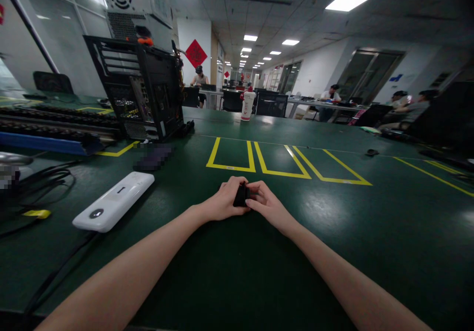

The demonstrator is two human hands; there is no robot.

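Note:
A small black object (240,196) is between my hands, low over the green table (237,276) or resting on it; its exact shape is too small to tell. My left hand (224,200) is wrapped round its left side, fingers closed on it. On the right side, my right hand (265,202) has bent fingertips and thumb pinched at the object's edge. Just beyond both hands, yellow tape outlines (230,167) are marked on the tabletop.
At left lie a white device (114,202) with a black cable, a dark phone-like item (153,157) and tangled cables. An open black computer case (148,89) stands behind them. Further back is a white cup (248,105). People sit at distant desks.

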